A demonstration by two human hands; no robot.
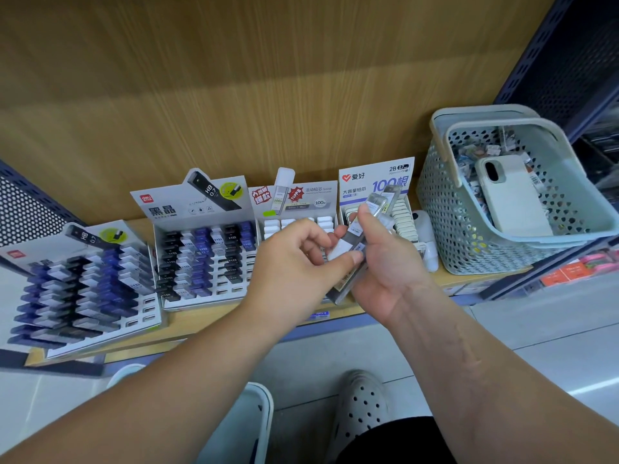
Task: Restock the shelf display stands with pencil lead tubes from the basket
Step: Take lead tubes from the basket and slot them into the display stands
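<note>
Left hand: the left hand [294, 262] is in front of the third stand. Its thumb and fingers [321, 236] pinch the white end of one tube [343, 251].
Right hand: the right hand [388, 266] is just beside the left hand, palm turned in. Its fingers are curled round a bunch [376, 204] of clear tubes that stick up past the thumb.
Tube: it lies tilted between the two hands, dark in the middle, with its low end under the right palm. I cannot tell if the right hand grips it too.
First stand: the first stand [83, 289] is far left on the shelf [187, 318], full of blue, black and white tubes.
Second stand: the second stand [204, 256] is next to it, with the same colours and some bare slots in front.
Third stand: the third stand [294, 209] has white tops in rows.
Fourth stand: the fourth stand [373, 182] is behind the right hand.
Basket: the basket [445, 209] stands on the shelf at the right end, near the fourth stand. A phone [516, 199] lies in it on small packs, too blurry to name.
Floor: a shoe [361, 403] with holes shows below the arms.
</note>
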